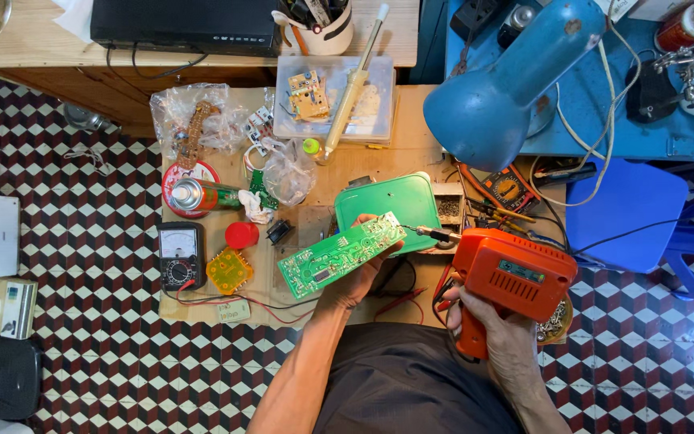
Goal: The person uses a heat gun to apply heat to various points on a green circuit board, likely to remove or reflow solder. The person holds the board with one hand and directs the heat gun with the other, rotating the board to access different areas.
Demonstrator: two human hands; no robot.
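Circuit board (339,255), green, long rectangle, is held up over the surface (411,153), tilted, its right end raised toward the soldering gun's tip (431,234).

Largest first: blue desk lamp (504,84) leans in from upper right, shade pointing down over the work. Wooden surface carries the clutter. Green plastic housing (395,201) lies flat just behind the board.

Orange soldering gun (512,277), pistol type: right hand (491,329) is wrapped tight around its grip, fingers closed. The tip sits at the board's right end; contact or small gap cannot be told.

Left hand (359,281) supports the board from below, fingers curled around its lower edge and gripping it.

Smaller items, left side: black analogue meter (181,255) with red lead trailing, spray can (202,195) lying on its side, yellow square part (230,271), red cap (242,235).

Progress, as a judgement: the board is out of its housing and presented to the iron, so the soldering work appears under way. No fresh joint is discernible; reassembly into the housing remains.
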